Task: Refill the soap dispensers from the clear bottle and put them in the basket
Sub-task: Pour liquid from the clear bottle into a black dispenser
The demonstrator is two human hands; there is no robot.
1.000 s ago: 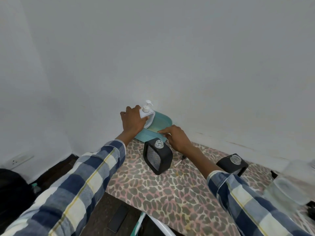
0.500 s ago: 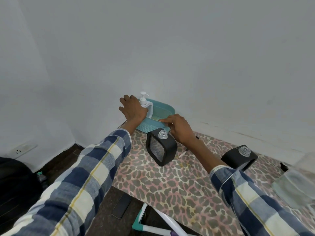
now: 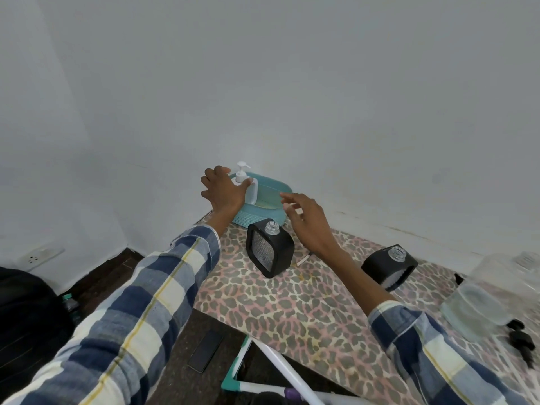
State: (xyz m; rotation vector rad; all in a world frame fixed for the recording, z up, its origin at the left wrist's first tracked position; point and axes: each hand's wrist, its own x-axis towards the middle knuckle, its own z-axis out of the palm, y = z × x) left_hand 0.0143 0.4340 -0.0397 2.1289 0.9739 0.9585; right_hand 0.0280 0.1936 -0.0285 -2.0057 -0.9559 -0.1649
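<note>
A white pump dispenser (image 3: 252, 192) stands in the left end of the teal basket (image 3: 274, 189) at the table's far corner. My left hand (image 3: 223, 192) lies beside it with fingers spread, the thumb touching its shoulder. My right hand (image 3: 306, 220) hovers over the basket's front rim, fingers loose, holding nothing. A black square dispenser (image 3: 270, 250) stands upright with its neck uncapped just in front of the basket. A second black dispenser (image 3: 388, 266) lies tilted to the right, also uncapped. The clear bottle (image 3: 479, 296) stands at the right edge, blurred.
Black pump heads (image 3: 520, 339) lie by the clear bottle, and a white tube (image 3: 302, 260) lies behind the upright black dispenser. The wall runs close behind the basket. Below the leopard-print table (image 3: 292, 311) are a phone (image 3: 206, 350), a black bag (image 3: 26, 317) and a white frame leg (image 3: 280, 366).
My left hand lowered the white dispenser into the basket and loosened its grip. My right hand lifted off the basket's front rim and opened.
</note>
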